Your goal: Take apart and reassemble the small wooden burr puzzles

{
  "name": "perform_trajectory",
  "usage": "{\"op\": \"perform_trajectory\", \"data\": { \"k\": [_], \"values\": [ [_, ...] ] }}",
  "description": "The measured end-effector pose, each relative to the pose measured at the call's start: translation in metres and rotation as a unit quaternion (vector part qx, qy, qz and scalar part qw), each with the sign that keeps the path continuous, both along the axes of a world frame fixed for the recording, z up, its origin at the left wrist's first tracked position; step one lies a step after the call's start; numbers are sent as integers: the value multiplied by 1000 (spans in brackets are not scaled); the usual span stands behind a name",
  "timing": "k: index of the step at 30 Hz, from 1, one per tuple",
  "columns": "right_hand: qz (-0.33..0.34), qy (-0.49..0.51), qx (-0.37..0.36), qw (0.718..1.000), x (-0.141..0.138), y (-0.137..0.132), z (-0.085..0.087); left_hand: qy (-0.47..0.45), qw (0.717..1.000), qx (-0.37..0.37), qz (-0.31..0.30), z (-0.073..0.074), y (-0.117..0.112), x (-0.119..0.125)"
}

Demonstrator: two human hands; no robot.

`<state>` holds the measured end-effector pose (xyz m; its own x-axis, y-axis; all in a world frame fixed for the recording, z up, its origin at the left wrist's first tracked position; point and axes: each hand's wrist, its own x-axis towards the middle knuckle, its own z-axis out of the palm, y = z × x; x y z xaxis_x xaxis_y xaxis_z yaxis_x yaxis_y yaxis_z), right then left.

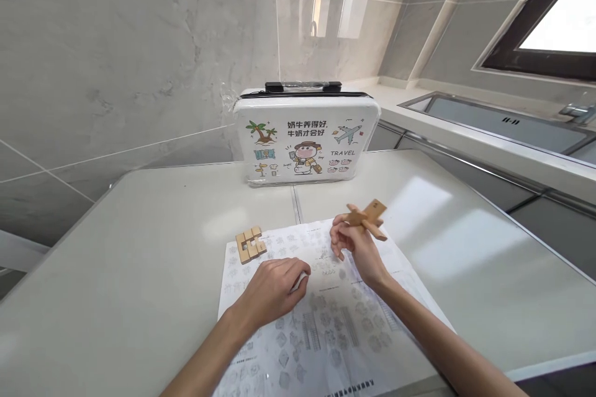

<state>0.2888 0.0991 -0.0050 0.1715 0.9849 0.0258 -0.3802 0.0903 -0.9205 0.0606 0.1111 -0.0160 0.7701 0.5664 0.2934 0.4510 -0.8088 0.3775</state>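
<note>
While right hand [356, 247] grips wooden puzzle [369, 217], case [305, 136] stands closed

Sheet [336, 330] print too small to read; left hand [274, 289] curled, anything held hidden.

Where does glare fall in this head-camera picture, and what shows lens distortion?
Head view: daylight from the window throws bright patches on the table right of the right hand holding the wooden piece; a pale reflection sits on the wall tiles; tile joints and table edges splay outward, wide-angle; the sheet has print too soft to read.
</note>
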Motion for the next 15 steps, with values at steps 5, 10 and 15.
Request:
{"op": "perform_trajectory", "data": {
  "k": [5, 10, 15],
  "values": [
    [55, -181, 37, 981, 1, 9, -5, -32, 999, -5, 42, 0, -1, 0],
    [62, -276, 66, 957, -3, 6, -16, -104, 984, -69, 129, 6, -2, 1],
    [117, -352, 104, 923, -15, -2, -15, -157, 959, -190, 140, 8, -6, 1]
  ]
}}
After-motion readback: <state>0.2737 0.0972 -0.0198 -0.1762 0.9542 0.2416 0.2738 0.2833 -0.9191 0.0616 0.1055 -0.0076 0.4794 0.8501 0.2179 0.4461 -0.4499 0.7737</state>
